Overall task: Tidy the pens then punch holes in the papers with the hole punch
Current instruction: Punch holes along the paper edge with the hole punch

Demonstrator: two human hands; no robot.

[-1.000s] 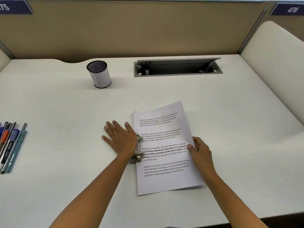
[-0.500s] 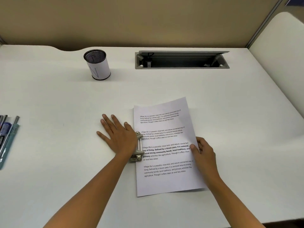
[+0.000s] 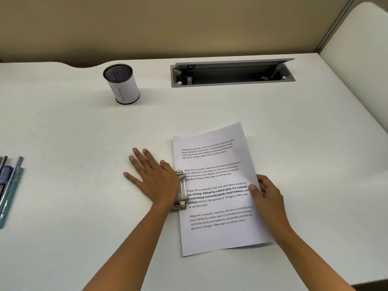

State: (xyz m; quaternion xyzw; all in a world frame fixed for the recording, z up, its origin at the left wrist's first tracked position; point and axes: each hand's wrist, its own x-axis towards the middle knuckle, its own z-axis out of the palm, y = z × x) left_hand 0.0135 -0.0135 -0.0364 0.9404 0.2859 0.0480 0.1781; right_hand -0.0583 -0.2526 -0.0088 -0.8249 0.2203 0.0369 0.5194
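**Hole punch pressed at the sheet's left edge, pens lying loose at the far left**

I see one black mesh pen cup wrapped in white paper point(image 3: 121, 85) standing upright toward the back of the white desk point(image 3: 63, 127), with nothing showing above its rim. To its right, well apart, one grey recessed cable tray point(image 3: 232, 73) sits in the desktop with its lid tilted up. A tan partition wall point(image 3: 168, 24) closes the back edge and a cream side panel point(image 3: 365, 59) closes the right. Nothing stands between the cup and the hands.

At the left border lies a cluster of pens point(image 3: 9, 185), side by side and cut off by the frame; I count at least three, but cannot tell the full number.

The one printed white paper sheet point(image 3: 216, 185) lies skewed near the front middle; whether more sheets lie beneath I cannot tell. The small grey metal hole punch point(image 3: 181, 191) sits on its left edge. My left hand point(image 3: 153, 179) lies flat over the punch, fingers spread and released, gripping nothing. My right hand point(image 3: 267, 196) pinches the sheet's right edge, thumb on top and fingers curled beneath.

Bare desk lies open between the pens and the left hand, and to the right of the sheet.
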